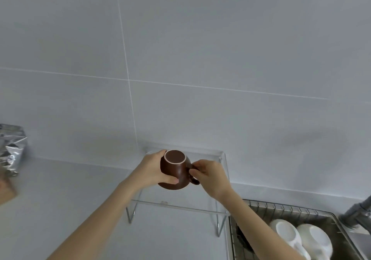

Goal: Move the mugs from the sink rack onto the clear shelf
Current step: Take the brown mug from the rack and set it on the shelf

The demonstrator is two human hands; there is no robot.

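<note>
Fingers (172,180) of left hand (152,171) wrapped round upturned brown mug (176,171); right hand (210,174) pinching its handle, above clear shelf (180,204). Shelf surface hard to make out. Sink rack (281,209), cut off: two white mugs (301,237) upside down. Foil bag (12,149) cropped.

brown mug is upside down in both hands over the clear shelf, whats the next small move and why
Probably lower the brown mug onto the clear shelf and let go. The left hand cups its body, the right hand pinches the handle, and it is already over the shelf top. Two white mugs wait in the sink rack.
</note>
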